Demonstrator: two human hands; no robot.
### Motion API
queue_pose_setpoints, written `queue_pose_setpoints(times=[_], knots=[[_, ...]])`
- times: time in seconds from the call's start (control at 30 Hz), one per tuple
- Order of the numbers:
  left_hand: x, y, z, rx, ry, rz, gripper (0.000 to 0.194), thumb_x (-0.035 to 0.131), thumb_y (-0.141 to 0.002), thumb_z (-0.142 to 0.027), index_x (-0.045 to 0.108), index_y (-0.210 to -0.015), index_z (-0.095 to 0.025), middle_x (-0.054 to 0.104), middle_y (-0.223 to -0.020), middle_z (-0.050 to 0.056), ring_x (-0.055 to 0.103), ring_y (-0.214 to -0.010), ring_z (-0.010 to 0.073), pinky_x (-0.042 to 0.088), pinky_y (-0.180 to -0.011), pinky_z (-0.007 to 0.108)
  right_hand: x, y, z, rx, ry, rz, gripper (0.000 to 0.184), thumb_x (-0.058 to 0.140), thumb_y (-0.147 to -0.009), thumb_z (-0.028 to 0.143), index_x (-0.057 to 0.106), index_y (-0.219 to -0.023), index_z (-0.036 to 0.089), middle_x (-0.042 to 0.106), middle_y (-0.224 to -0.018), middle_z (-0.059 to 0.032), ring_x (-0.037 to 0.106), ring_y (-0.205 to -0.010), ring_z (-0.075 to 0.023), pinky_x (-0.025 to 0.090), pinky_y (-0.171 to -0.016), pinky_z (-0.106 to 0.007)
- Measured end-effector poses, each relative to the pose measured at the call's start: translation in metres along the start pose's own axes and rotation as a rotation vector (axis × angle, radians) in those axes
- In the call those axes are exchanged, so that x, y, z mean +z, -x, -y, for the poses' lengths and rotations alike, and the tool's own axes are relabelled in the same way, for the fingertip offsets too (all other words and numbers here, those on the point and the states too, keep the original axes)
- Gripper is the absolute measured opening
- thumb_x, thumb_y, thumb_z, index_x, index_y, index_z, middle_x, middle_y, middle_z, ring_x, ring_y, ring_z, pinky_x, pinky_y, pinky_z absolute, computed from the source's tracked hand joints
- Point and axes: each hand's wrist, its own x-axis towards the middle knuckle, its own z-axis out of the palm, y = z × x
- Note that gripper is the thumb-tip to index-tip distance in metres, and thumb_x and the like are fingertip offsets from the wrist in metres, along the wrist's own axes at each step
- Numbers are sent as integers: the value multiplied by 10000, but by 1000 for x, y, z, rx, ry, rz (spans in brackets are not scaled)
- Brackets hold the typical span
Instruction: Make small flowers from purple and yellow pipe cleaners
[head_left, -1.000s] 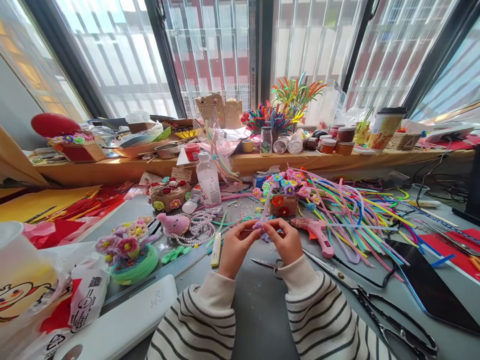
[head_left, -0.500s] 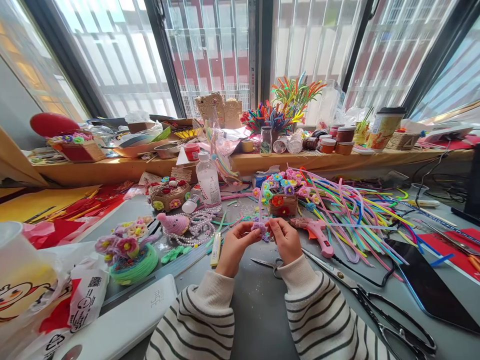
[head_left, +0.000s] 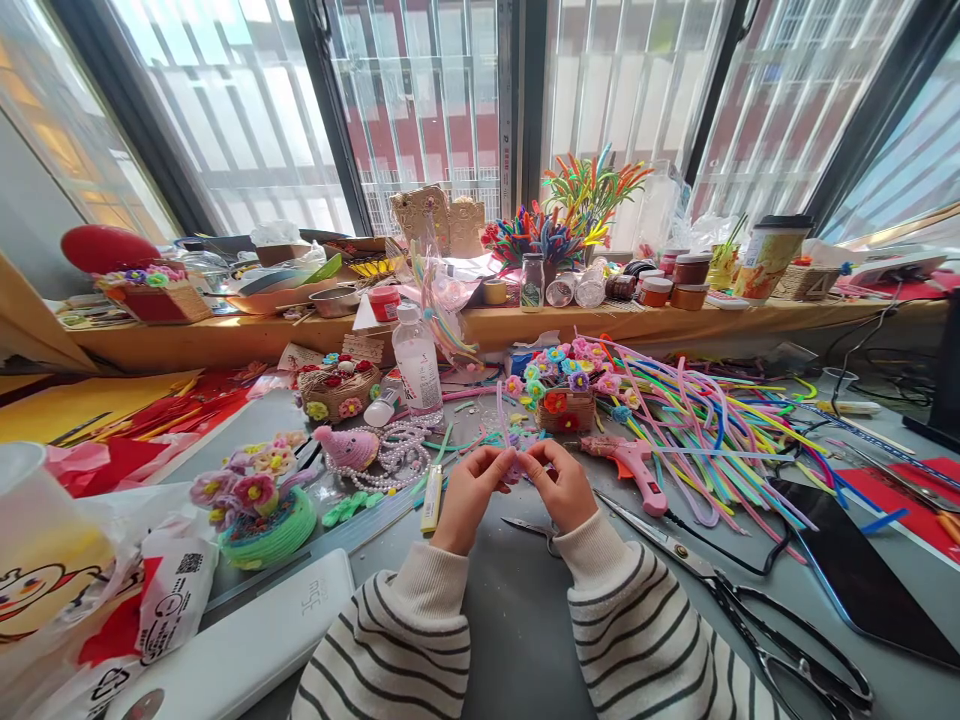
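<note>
A lilac pipe cleaner (head_left: pixel 500 412), bent into a small flower-like piece at its lower end, stands up between my fingertips. My left hand (head_left: pixel 474 495) pinches the piece from the left. On the other side my right hand (head_left: pixel 562 488) grips it too, thumbs nearly meeting; the fingers hide most of the bent part. Small scissors (head_left: pixel 529 527) lie flat just below the right hand. A pink glue gun (head_left: pixel 630 468) rests to its right. Behind the hands sits a woven basket (head_left: pixel 576 412) filled with pipe cleaner flowers.
Loose pipe cleaners (head_left: pixel 705 440) spread over the right. Large scissors (head_left: pixel 697 565) and a black phone (head_left: pixel 870 570) lie at front right. A yellow glue stick (head_left: pixel 432 498), a bottle (head_left: pixel 417 365), a green flower pot (head_left: pixel 270 530) and a white power bank (head_left: pixel 247 640) stand or lie left.
My right hand has moved slightly left and its fingers now close on the lilac piece beside the left thumb. The upright stem has shifted left.
</note>
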Motion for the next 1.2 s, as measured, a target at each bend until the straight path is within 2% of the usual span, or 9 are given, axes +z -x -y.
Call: queue_pose_setpoints(times=[0.13,0.33,0.53,0.77,1.0,1.2], knots=[[0,0,4,98,-69,-31,201,530,-640,-332,530,-635,-131,494,-576,-21,462,-531,72,405,-502,185,2,1,0,-18,49,31,283,346,-780,347,469,-595,171,449,-541,15,416,-527,-105,320,-505,-207],[1,0,6,214,-161,-50,208,481,-678,-340,498,-625,-139,502,-563,-19,469,-530,84,400,-520,198,4,3,-1,-73,177,107,246,430,-736,374,485,-618,165,434,-535,22,383,-495,-96,292,-469,-202],[1,1,4,232,-205,-75,240,416,-716,-363,458,-606,-154,452,-529,-34,452,-506,82,377,-507,196,4,3,-1,-112,121,120,213,367,-779,303,491,-662,174,473,-580,7,411,-527,-105,316,-508,-208],[0,3,3,319,-474,-33,315,388,-724,-391,389,-500,-169,359,-449,-49,360,-429,74,279,-434,193,2,4,3,-117,27,155,216,333,-791,277,468,-650,183,433,-546,19,396,-513,-103,318,-495,-208],[3,3,5,323,-488,-63,306,370,-734,-381,405,-512,-173,374,-441,-46,361,-424,77,268,-432,196,2,4,7,-104,39,103,231,327,-787,274,429,-602,181,407,-534,22,389,-510,-104,306,-498,-210],[12,5,6,382,-521,-204,313,377,-731,-372,415,-494,-170,380,-446,-36,344,-431,80,254,-431,204,10,7,7,-109,162,-46,223,310,-783,256,416,-598,188,416,-537,17,392,-505,-109,304,-499,-217]])
